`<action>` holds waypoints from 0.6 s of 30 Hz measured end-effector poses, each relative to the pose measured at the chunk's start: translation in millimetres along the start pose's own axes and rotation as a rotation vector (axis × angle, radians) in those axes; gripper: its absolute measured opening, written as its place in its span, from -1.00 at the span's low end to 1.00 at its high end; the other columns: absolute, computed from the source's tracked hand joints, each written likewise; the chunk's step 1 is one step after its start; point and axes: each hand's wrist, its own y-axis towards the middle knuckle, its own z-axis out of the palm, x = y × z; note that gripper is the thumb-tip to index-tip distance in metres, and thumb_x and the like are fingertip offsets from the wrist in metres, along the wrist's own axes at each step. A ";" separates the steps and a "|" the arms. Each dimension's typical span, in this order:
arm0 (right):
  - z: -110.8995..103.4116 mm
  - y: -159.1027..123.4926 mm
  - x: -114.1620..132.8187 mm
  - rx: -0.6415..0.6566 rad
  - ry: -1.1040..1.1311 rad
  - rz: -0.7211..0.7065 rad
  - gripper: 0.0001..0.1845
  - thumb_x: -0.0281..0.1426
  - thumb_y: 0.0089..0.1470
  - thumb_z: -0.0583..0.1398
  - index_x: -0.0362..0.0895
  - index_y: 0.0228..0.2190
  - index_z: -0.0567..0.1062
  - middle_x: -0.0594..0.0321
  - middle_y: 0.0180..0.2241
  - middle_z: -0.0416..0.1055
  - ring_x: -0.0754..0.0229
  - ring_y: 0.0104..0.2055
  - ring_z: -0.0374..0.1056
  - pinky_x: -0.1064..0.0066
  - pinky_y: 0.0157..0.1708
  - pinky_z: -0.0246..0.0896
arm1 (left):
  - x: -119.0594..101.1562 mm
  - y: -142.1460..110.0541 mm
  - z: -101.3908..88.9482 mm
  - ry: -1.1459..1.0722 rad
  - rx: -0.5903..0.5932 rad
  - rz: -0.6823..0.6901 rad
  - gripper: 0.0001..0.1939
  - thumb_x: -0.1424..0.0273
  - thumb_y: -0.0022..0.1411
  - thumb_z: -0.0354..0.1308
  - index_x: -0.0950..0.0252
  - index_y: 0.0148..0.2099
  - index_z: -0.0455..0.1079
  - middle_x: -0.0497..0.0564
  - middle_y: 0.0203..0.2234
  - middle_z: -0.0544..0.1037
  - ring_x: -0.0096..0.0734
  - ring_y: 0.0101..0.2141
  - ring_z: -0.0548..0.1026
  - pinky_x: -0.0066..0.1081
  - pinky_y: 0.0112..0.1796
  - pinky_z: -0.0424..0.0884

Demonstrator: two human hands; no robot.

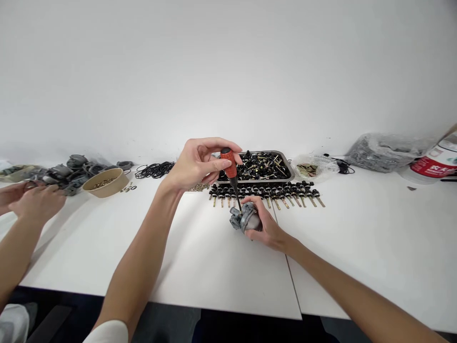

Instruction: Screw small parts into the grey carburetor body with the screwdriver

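Observation:
My left hand (203,159) is closed round the red handle of a screwdriver (228,162), which points down and slightly right. The dark shaft's tip meets the top of a grey metal carburetor (246,218). Gripped from its right side, the carburetor sits in my right hand (267,224) just above the white table. Behind it lies a row of small black-capped screws with brass-coloured stems (285,194). A metal tray (264,179) heaped with more of these parts stands at the back, partly hidden by my left hand.
At the left, a co-worker's hands (39,202) are among grey metal castings (74,166). A paper bowl (106,183) holds small brass parts. Black rubber rings (154,169), a clear plastic bag (314,166), a larger bag (382,151) and a big bottle (433,162) stand along the wall.

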 end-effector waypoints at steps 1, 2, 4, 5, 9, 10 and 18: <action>0.0 0.0 0.1 0.000 0.003 0.003 -0.30 -0.54 -0.18 0.20 0.03 0.02 0.14 0.22 -0.18 0.20 0.23 -0.33 0.18 0.37 -0.39 0.20 | -1.3 -0.4 -0.1 0.002 0.018 -0.003 -0.71 0.32 0.10 0.28 0.33 -0.13 0.49 0.10 -0.34 0.60 -0.65 -0.70 0.36 -0.54 -0.71 0.30; 0.0 0.0 0.2 -0.001 0.002 0.005 -0.30 -0.55 -0.18 0.20 0.03 0.01 0.14 0.22 -0.18 0.20 0.23 -0.33 0.18 0.37 -0.39 0.19 | -2.4 -0.6 0.0 0.004 0.038 -0.005 -0.73 0.30 0.11 0.27 0.33 -0.15 0.49 0.10 -0.35 0.60 -0.62 -0.68 0.39 -0.52 -0.67 0.35; 0.2 0.2 0.7 -0.005 -0.005 0.005 -0.30 -0.57 -0.19 0.19 0.03 0.01 0.14 0.22 -0.18 0.20 0.24 -0.33 0.17 0.38 -0.39 0.19 | -2.6 -0.7 1.1 0.011 0.067 -0.011 -0.75 0.31 0.08 0.29 0.32 -0.19 0.49 0.07 -0.41 0.59 -0.57 -0.65 0.43 -0.50 -0.63 0.40; 0.4 0.4 1.0 -0.008 -0.008 0.003 -0.30 -0.57 -0.19 0.19 0.03 0.01 0.14 0.22 -0.18 0.19 0.25 -0.33 0.16 0.38 -0.39 0.18 | -1.8 -0.5 2.0 0.013 0.062 -0.007 -0.75 0.31 0.07 0.31 0.31 -0.20 0.49 0.04 -0.44 0.58 -0.57 -0.65 0.43 -0.52 -0.64 0.38; 1.4 0.5 1.2 -0.009 -0.002 0.004 -0.30 -0.58 -0.19 0.18 0.04 0.01 0.14 0.24 -0.19 0.18 0.26 -0.34 0.14 0.37 -0.37 0.17 | 1.3 0.1 3.8 -0.002 0.008 0.015 -0.66 0.33 0.05 0.33 0.28 -0.10 0.47 0.02 -0.42 0.58 -0.66 -0.73 0.34 -0.55 -0.72 0.27; 1.4 0.5 0.9 -0.009 -0.003 0.003 -0.30 -0.57 -0.18 0.18 0.04 0.01 0.13 0.24 -0.19 0.18 0.26 -0.34 0.14 0.37 -0.37 0.16 | 0.8 0.0 3.1 -0.005 0.023 0.012 -0.65 0.31 0.07 0.31 0.28 -0.08 0.46 0.05 -0.39 0.59 -0.67 -0.73 0.34 -0.54 -0.71 0.29; 0.2 0.5 1.2 -0.004 0.002 -0.002 -0.30 -0.57 -0.18 0.18 0.03 0.02 0.12 0.23 -0.21 0.19 0.25 -0.33 0.15 0.40 -0.40 0.20 | 2.4 1.4 3.9 0.013 0.052 0.045 -0.64 0.25 -0.01 0.37 0.31 -0.18 0.48 0.03 -0.49 0.55 -0.56 -0.61 0.45 -0.60 -0.70 0.24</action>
